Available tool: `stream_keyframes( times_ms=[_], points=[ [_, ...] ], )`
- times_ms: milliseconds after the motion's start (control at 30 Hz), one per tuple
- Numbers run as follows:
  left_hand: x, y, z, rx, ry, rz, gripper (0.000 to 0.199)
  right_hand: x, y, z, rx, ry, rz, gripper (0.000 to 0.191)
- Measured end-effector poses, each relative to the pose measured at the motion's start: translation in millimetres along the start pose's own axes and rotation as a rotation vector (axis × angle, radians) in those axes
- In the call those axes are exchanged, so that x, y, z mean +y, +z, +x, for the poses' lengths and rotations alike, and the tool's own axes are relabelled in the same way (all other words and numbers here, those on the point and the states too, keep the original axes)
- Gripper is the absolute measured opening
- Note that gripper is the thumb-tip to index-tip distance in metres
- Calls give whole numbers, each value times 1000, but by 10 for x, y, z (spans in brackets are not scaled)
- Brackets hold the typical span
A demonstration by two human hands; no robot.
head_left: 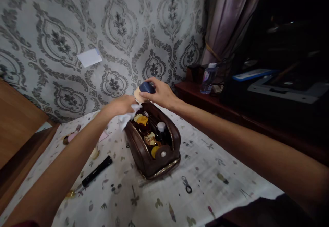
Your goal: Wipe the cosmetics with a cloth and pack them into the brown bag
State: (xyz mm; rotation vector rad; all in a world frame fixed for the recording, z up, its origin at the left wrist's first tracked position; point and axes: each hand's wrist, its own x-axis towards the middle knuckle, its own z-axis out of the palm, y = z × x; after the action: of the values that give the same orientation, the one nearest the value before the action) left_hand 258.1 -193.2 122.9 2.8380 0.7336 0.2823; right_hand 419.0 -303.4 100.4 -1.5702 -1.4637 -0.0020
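My right hand [163,94] is closed around a cream container with a dark blue rounded cap [147,87], held over the far end of an open bag. From the other side my left hand [118,106] grips a crumpled white tissue [125,120] close against the container; its fingertips are partly hidden. Below both hands the brown toiletry bag [136,158] stands unzipped on the cloth. Inside it are an amber jar with a yellow lid [142,121], a dark bottle with a white cap [161,127] and other small containers.
A slim black-handled item [97,171] lies on the patterned cloth [144,199] at left, beside several small cosmetics partly behind my left forearm. A clear bottle [208,79] stands on the dark red furniture at right. Patterned wall behind; wooden panel [17,120] at far left.
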Motion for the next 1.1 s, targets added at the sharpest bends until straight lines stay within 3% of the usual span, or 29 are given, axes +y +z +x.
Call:
stream_keyframes(
  times_ms=[100,167,300,467,600,900,1000,1100],
  points=[
    [-46,-269,-165,86,-41,154,11,-70,75,121,-76,-72,-78,47],
    [-72,-328,-276,194,-113,144,16,-110,179,157,-206,-129,-176,45],
    [-155,-194,-461,245,-189,65,18,-155,425,151,-478,-178,-359,41],
    [-258,12,-594,221,-172,37,22,-183,591,190,-580,-129,-420,39],
    [-278,68,-626,216,-185,71,22,-164,658,228,-762,-118,-526,44],
    [-295,112,-709,222,-192,56,22,-191,613,192,-813,-142,-547,53],
    [-340,132,-809,242,-178,24,26,-274,508,178,-817,-185,-520,42],
    [-396,173,-960,257,-181,-12,30,-324,409,118,-716,-186,-543,30]
  ],
)
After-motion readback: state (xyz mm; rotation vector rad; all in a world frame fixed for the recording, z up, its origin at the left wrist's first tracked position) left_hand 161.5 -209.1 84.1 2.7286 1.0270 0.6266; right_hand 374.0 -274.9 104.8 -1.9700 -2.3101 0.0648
